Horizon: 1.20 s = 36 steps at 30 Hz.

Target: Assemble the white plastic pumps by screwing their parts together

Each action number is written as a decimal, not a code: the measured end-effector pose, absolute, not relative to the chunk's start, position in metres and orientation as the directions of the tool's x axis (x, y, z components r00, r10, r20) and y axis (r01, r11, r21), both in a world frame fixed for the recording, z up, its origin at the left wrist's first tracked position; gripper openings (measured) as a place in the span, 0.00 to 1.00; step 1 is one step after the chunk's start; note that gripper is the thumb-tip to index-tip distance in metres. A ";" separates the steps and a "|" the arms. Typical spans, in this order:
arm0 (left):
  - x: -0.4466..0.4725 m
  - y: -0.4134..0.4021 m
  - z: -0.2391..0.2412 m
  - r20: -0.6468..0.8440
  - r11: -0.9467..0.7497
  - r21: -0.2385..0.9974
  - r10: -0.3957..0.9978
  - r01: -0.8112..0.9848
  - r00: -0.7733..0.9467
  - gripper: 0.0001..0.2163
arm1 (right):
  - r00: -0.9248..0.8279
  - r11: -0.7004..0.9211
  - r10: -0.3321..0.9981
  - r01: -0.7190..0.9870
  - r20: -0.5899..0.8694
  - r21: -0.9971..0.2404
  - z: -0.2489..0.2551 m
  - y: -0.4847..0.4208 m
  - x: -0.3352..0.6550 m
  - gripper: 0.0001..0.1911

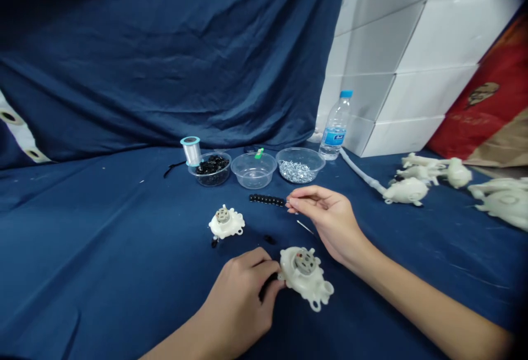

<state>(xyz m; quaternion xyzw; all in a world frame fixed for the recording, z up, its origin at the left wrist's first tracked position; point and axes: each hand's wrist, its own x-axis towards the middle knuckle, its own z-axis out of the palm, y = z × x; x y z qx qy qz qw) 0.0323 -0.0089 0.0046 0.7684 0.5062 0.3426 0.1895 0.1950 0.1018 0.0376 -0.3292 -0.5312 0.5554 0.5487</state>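
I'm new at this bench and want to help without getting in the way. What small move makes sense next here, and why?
Probably the right hand should take up the row of black beads. Its fingertips are already at the end of that row, while the left hand is busy holding a small black piece at the edge of the white plastic housing.

Water bottle [335,129] beside white tiles [433,35]
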 end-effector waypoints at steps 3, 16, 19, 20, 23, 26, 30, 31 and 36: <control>0.058 0.003 0.004 0.391 -0.477 0.588 0.875 0.653 0.287 0.04 | -0.112 0.238 0.955 -0.263 0.275 -0.935 0.046 0.111 0.205 0.10; -0.088 0.040 0.040 0.417 -0.304 0.827 0.895 0.472 -0.154 0.10 | -0.094 0.370 0.911 -0.244 0.402 -0.896 0.057 0.114 0.217 0.09; -0.085 0.044 0.020 0.255 -0.210 0.911 0.963 0.354 -0.083 0.11 | -0.179 0.396 0.887 -0.184 0.427 -0.900 0.066 0.098 0.210 0.08; -0.081 0.041 0.016 0.212 -0.179 0.928 0.975 0.327 -0.068 0.11 | -0.221 0.404 0.875 -0.154 0.430 -0.902 0.069 0.092 0.207 0.07; -0.071 0.029 0.007 0.124 -0.106 0.954 0.991 0.281 -0.045 0.11 | -0.380 0.435 0.829 -0.025 0.410 -0.900 0.070 0.074 0.193 0.05; -0.069 0.017 0.003 0.081 -0.071 0.953 0.997 0.294 -0.020 0.11 | -0.527 0.504 0.765 0.134 0.369 -0.853 0.059 0.064 0.173 0.12; -0.075 0.013 -0.001 0.099 -0.078 0.926 0.994 0.370 -0.039 0.09 | -0.618 0.629 0.700 0.297 0.357 -0.719 0.044 0.061 0.158 0.22; -0.077 0.014 -0.002 0.107 -0.082 0.918 0.993 0.388 -0.045 0.09 | -0.634 0.654 0.686 0.322 0.357 -0.685 0.042 0.060 0.158 0.23; -0.079 0.034 0.000 0.134 -0.113 0.887 0.991 0.447 -0.015 0.08 | -0.713 0.752 0.607 0.373 0.350 -0.544 0.036 0.052 0.161 0.26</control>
